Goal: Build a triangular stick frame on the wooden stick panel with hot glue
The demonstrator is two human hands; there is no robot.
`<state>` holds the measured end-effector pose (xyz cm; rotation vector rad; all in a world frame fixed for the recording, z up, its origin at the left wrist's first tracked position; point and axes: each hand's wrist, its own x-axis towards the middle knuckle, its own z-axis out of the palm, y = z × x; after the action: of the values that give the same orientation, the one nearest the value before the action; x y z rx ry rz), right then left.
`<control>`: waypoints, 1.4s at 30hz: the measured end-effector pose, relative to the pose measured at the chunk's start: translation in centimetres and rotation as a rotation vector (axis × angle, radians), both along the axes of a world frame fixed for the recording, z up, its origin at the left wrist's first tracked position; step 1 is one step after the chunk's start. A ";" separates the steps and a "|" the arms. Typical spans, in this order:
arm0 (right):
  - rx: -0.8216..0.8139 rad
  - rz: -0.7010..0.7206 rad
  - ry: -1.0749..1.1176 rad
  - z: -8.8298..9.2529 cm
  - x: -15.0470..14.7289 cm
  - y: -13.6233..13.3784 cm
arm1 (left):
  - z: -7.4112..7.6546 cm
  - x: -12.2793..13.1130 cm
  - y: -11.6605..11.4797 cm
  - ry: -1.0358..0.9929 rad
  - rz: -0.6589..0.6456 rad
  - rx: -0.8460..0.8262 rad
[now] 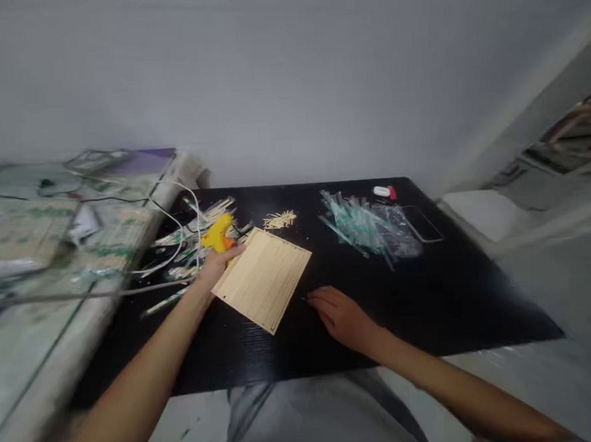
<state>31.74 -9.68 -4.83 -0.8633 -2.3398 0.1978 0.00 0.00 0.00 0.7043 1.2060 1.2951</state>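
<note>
My left hand (217, 264) reaches to the far left of a black table (431, 306) and closes around a yellow glue gun (218, 234). Its thumb lies by the corner of a square mat of thin wooden sticks (263, 278), which lies flat on the table. My right hand (342, 315) rests palm down on the table just right of the mat's near corner, fingers stretched out and holding nothing.
White cables (173, 222) and loose wrapped sticks (178, 268) pile up left of the mat. A small heap of stick offcuts (280, 219) lies behind it. Green-and-clear plastic wrappers (366, 227) and a white-and-red object (384, 191) sit at the back right. A cluttered surface (31, 244) adjoins on the left.
</note>
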 end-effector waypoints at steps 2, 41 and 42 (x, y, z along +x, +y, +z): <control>-0.006 0.001 -0.003 0.3 -0.2 0.0 | 0.2 0.2 -0.1 0.001 0.001 0.002; 0.024 0.031 -0.055 1.0 -0.5 0.5 | 0.7 -0.5 0.1 -0.117 -0.018 -0.009; 0.019 0.039 -0.084 1.2 -0.6 0.7 | 0.7 -0.5 0.1 -0.127 -0.018 -0.012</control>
<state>31.10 -8.99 -3.68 -0.8321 -2.4340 0.1585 -0.54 0.14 0.70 0.6129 1.1014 1.2973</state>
